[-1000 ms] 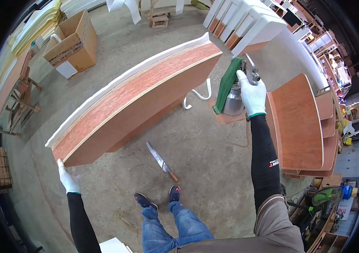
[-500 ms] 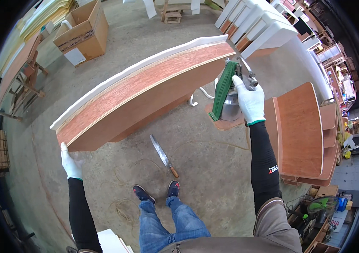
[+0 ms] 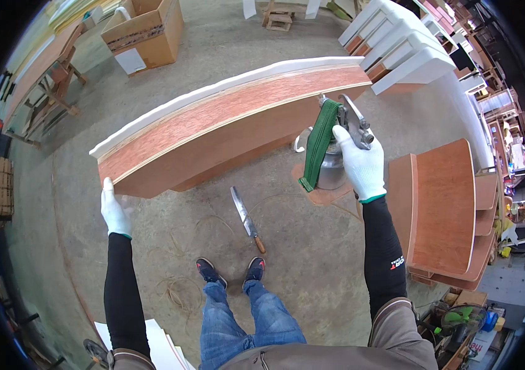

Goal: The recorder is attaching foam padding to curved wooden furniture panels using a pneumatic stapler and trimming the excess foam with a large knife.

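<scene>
My left hand point(image 3: 114, 206), in a white glove, is closed on the near left corner of a long curved wooden panel piece point(image 3: 231, 132). Reddish plywood forms its top edge, with a white padded strip point(image 3: 225, 83) along the far side. In my gloved right hand point(image 3: 361, 161) is a metal spray gun point(image 3: 359, 126) with a silver cup point(image 3: 331, 169) under it; my fingers are partly hidden behind. A green woven strap point(image 3: 321, 145) hangs over the gun's left side. The gun is in front of the panel's right part; whether they touch, I cannot tell.
A saw-like blade with a wooden handle point(image 3: 257, 240) lies on the floor before my shoes, near a loose thin hose point(image 3: 179, 296). A brown board scrap point(image 3: 321, 197) is below the cup. Curved plywood shelving point(image 3: 444, 209) stands right, white padded pieces point(image 3: 398, 46) far right, a cardboard box point(image 3: 164, 46) far left.
The whole view has shifted, so most things sit further right. Relative to the panel, the spray gun in my right hand has moved left and nearer, away from its right end. My left hand keeps its grip.
</scene>
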### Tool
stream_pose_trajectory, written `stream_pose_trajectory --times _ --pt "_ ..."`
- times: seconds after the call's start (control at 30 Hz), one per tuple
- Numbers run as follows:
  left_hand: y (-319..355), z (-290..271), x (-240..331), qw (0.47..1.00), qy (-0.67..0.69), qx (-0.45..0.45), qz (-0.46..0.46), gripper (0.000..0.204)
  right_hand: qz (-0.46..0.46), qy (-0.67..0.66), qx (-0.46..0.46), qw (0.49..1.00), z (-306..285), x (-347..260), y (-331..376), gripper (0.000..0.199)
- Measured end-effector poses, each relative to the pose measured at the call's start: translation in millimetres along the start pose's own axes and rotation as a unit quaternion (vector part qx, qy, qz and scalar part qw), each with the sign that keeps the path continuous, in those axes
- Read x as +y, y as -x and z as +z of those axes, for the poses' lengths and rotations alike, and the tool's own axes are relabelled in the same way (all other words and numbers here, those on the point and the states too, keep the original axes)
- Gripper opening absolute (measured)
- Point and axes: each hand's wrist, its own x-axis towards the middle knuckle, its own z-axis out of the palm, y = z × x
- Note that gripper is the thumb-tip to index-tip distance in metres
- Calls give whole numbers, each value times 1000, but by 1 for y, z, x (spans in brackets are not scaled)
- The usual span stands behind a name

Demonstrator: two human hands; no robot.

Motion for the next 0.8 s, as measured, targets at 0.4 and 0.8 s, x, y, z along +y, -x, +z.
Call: stream_pose_trajectory --times 0.4,0.8 --pt "-1 1 3 1000 -12 13 11 63 -51 -35 -59 996 65 -29 42 24" --pt "-4 2 0 999 6 29 24 55 -81 -30 -139 987 127 -55 78 24"
